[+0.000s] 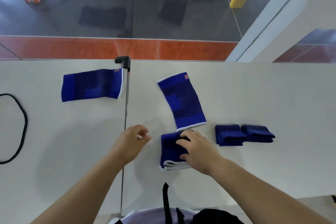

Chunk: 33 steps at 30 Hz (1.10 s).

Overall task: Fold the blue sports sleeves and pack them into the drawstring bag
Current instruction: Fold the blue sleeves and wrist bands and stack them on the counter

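A folded blue sleeve [171,152] with white edges lies on the white table [254,96] in front of me, and my right hand [198,149] grips it from the right with fingers on top. My left hand [132,140] hovers just left of it, fingers loosely curled and holding nothing. One flat blue sleeve [181,101] lies just behind the folded one, another flat sleeve [91,85] at the far left. Two small folded blue sleeves [230,134] [258,133] sit side by side to the right. The drawstring bag is not clearly in view.
A black cord loop [20,127] lies at the table's left edge. A black clamp [123,61] sits at the far edge where two tabletops meet along a seam [125,114]. A black strap [165,200] hangs near my body.
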Each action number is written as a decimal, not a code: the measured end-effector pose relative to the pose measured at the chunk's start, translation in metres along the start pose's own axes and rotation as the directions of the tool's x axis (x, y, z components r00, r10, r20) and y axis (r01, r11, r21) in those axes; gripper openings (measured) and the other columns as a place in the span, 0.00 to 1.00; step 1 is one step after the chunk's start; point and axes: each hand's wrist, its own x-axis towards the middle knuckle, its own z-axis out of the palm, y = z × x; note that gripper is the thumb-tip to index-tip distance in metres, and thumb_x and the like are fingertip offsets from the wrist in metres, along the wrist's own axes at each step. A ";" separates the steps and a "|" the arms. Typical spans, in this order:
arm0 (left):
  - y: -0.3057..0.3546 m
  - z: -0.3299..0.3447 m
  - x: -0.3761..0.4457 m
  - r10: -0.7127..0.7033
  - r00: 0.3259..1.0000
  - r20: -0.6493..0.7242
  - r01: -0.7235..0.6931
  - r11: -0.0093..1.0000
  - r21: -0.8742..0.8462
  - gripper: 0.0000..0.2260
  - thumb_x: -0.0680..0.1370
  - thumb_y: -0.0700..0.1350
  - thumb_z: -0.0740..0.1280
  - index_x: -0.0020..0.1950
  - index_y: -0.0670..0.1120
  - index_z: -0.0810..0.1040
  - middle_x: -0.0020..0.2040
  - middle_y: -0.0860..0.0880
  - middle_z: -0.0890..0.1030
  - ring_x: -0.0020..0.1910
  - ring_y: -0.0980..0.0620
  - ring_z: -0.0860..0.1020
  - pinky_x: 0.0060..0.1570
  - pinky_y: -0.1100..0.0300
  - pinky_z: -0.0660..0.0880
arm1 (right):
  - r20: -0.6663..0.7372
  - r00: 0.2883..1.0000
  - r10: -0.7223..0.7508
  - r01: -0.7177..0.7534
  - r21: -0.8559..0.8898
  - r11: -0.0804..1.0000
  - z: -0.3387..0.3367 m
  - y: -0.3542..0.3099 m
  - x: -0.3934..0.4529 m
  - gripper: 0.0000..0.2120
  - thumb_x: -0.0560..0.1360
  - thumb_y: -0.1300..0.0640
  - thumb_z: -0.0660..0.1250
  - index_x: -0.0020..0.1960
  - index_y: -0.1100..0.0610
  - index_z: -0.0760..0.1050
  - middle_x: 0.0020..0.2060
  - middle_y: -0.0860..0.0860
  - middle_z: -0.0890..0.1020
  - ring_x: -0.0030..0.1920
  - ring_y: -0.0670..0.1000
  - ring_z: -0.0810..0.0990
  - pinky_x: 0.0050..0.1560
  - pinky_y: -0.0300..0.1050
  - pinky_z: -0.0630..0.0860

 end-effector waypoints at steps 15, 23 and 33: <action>0.019 -0.004 0.011 0.012 0.997 -0.078 -0.004 0.995 0.103 0.11 0.77 0.51 0.65 0.57 0.50 0.76 0.51 0.54 0.78 0.47 0.55 0.77 0.47 0.62 0.72 | 0.056 0.890 0.452 -0.454 0.182 0.872 -0.059 0.054 0.083 0.28 0.76 0.50 0.67 0.70 0.57 0.62 0.66 0.56 0.68 0.63 0.58 0.72 0.61 0.52 0.73; 0.002 -0.023 0.004 -0.002 0.998 -0.065 0.010 0.992 0.123 0.10 0.77 0.51 0.65 0.56 0.51 0.76 0.50 0.54 0.77 0.48 0.55 0.77 0.49 0.63 0.73 | 0.105 0.810 0.577 -0.579 0.298 0.759 -0.043 0.051 0.113 0.22 0.76 0.59 0.66 0.65 0.63 0.62 0.60 0.61 0.74 0.56 0.61 0.76 0.51 0.51 0.73; -0.049 -0.089 0.026 0.048 0.991 -0.125 -0.027 0.985 0.168 0.09 0.77 0.47 0.67 0.55 0.46 0.78 0.52 0.51 0.78 0.48 0.53 0.77 0.51 0.62 0.73 | 0.093 0.715 0.693 -0.679 0.325 0.658 -0.031 0.012 0.145 0.31 0.71 0.50 0.73 0.64 0.63 0.64 0.61 0.61 0.69 0.57 0.60 0.73 0.55 0.52 0.74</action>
